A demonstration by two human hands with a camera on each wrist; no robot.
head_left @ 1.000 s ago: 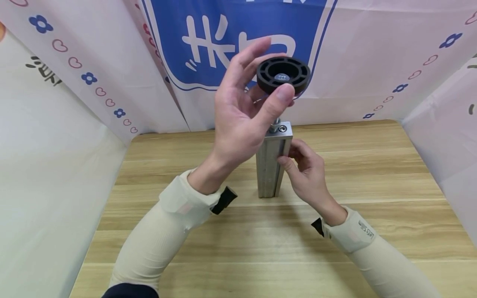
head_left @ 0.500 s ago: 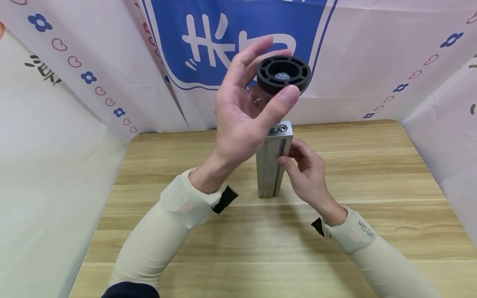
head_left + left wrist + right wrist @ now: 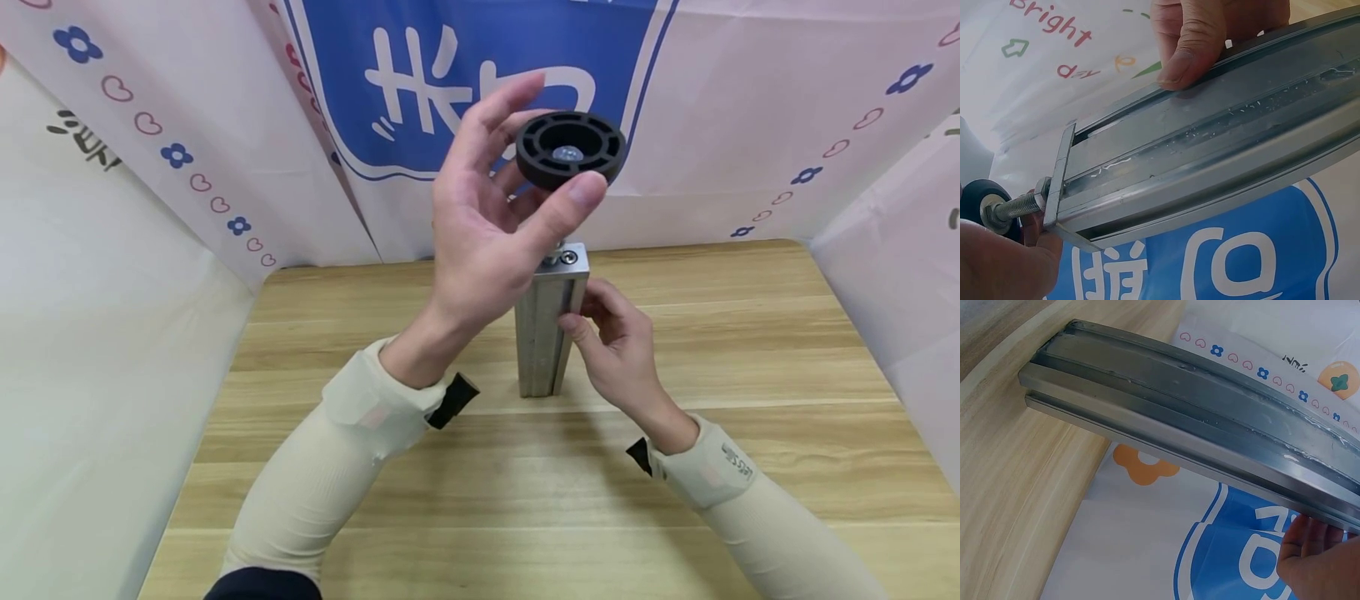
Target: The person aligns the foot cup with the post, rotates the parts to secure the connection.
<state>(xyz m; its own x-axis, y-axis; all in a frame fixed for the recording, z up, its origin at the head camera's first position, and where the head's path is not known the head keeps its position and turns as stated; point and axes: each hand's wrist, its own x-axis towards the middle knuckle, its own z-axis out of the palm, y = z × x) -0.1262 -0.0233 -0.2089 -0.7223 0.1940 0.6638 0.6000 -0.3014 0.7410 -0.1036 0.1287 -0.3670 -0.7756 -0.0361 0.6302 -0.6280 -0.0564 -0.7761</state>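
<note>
Silver-grey metal, the long grooved rectangular bar [image 3: 542,342] stands upright near the middle of the pale wood-grain surface [image 3: 465,533]. Beyond its top, at 12 o'clock in the head view, is a black round ribbed foot [image 3: 573,133] with a shiny screw head [image 3: 567,154] in its recess. In the left wrist view, a threaded silver metal rod [image 3: 1016,206] with a hex nut [image 3: 1041,190] joins this foot to the bar's flat end plate [image 3: 1061,178].

The left hand [image 3: 483,237], toward 11 o'clock from the bar, grips the foot, its thumb on the near rim and its fingers curled behind. The right hand [image 3: 618,346], toward 4 o'clock, pinches the bar's side, thumb in front. Cream sleeves [image 3: 292,492] cover both forearms, reaching in from 7 and 5 o'clock. At 12 o'clock hangs a white cloth backdrop [image 3: 750,125] with a blue panel [image 3: 517,37].
</note>
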